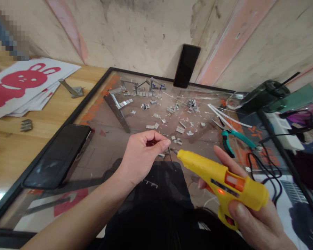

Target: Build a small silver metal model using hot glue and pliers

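Observation:
My right hand [253, 222] is wrapped round a yellow hot glue gun [208, 166], whose small light glows orange and whose nozzle points left. Just left of the nozzle tip, my left hand [143, 152] is closed in a pinch over the glass. Whatever lies between its thumb and finger is too small or hidden to make out. Beyond both hands, several small silvery strip pieces [180, 130] lie scattered on the glass tabletop [141, 121], some heaped in a little pile [192, 105]. Joined silvery pieces [143, 85] stand at the back.
Green-handled pliers [228, 140] and white sticks [221, 116] lie to the right, near a black cable [270, 159] and a dark bottle [263, 95]. One phone [187, 66] leans on the wall; another phone [58, 156] lies left. Paper sheets with a red rabbit [23, 81] sit far left.

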`<action>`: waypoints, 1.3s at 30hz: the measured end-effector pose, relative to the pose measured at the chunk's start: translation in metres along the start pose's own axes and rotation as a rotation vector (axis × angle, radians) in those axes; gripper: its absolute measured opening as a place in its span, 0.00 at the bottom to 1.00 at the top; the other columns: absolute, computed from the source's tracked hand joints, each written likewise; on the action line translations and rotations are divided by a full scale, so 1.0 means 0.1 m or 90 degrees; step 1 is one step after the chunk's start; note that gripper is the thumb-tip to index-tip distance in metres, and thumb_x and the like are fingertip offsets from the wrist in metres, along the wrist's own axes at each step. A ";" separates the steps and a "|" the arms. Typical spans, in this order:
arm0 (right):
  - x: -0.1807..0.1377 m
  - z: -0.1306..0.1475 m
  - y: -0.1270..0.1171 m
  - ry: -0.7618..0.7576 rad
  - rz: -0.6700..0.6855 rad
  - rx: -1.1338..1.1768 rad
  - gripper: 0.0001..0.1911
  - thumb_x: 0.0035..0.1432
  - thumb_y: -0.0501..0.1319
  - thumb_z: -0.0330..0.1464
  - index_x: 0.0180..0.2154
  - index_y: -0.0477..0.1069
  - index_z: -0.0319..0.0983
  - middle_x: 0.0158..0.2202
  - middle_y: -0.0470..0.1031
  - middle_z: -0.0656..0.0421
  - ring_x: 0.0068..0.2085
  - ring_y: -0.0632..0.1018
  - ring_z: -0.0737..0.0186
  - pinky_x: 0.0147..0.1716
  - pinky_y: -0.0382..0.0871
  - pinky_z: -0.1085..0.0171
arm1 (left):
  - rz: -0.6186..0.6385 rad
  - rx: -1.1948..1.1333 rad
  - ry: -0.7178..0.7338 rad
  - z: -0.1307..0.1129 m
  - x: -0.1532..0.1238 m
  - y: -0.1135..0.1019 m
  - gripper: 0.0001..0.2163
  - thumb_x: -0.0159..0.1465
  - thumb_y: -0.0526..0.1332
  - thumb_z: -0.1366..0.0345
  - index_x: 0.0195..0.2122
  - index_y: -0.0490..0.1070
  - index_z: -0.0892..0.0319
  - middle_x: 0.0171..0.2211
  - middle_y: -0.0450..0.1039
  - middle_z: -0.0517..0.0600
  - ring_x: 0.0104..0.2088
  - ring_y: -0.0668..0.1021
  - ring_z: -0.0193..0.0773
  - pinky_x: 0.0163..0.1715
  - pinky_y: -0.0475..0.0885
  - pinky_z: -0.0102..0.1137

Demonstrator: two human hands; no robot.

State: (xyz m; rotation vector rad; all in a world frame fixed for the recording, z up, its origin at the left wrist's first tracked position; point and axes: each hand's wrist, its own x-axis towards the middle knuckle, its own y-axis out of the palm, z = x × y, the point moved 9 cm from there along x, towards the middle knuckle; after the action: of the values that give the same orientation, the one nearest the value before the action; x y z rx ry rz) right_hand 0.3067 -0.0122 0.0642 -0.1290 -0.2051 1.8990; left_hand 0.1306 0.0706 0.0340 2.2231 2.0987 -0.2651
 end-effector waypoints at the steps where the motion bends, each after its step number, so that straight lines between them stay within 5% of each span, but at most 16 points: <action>1: 0.00 0.00 0.00 -0.002 0.001 0.002 0.34 0.56 0.57 0.38 0.61 0.45 0.52 0.45 0.74 0.60 0.44 0.76 0.60 0.46 0.69 0.66 | -0.003 -0.001 0.000 0.00 0.00 0.00 0.05 0.52 0.63 0.65 0.22 0.72 0.60 0.20 0.69 0.44 0.22 0.68 0.29 0.23 0.63 0.25; 6: -0.02 0.00 0.03 0.006 0.021 0.009 0.34 0.57 0.57 0.37 0.61 0.44 0.54 0.57 0.65 0.60 0.45 0.76 0.58 0.45 0.70 0.62 | -0.007 0.005 0.009 -0.01 0.00 -0.01 0.05 0.52 0.63 0.65 0.22 0.72 0.60 0.20 0.70 0.44 0.22 0.68 0.29 0.24 0.64 0.25; 19: -0.03 -0.02 0.03 0.013 0.012 0.039 0.35 0.56 0.58 0.37 0.61 0.44 0.54 0.51 0.72 0.62 0.45 0.76 0.62 0.46 0.68 0.68 | -0.003 0.014 0.005 -0.01 0.00 0.00 0.05 0.52 0.63 0.65 0.23 0.73 0.60 0.20 0.70 0.45 0.23 0.69 0.30 0.24 0.64 0.25; 27: -0.03 -0.01 0.02 0.003 0.005 0.033 0.35 0.56 0.58 0.38 0.61 0.44 0.53 0.49 0.73 0.59 0.44 0.77 0.55 0.43 0.71 0.61 | -0.004 0.014 0.008 -0.02 0.00 0.00 0.04 0.52 0.63 0.66 0.22 0.72 0.60 0.20 0.70 0.44 0.22 0.69 0.30 0.23 0.64 0.26; 39: -0.03 -0.02 0.04 0.009 0.022 0.041 0.36 0.56 0.58 0.36 0.61 0.43 0.54 0.56 0.67 0.62 0.45 0.76 0.61 0.46 0.69 0.68 | -0.001 -0.006 0.002 0.01 0.00 0.00 0.05 0.52 0.64 0.65 0.23 0.73 0.60 0.20 0.70 0.44 0.23 0.68 0.29 0.24 0.63 0.25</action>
State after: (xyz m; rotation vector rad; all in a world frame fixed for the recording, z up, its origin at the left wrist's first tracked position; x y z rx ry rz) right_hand 0.3046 -0.0161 0.0618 -0.1027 -0.1329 1.9356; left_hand 0.1306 0.0702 0.0336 2.2171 2.0994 -0.2507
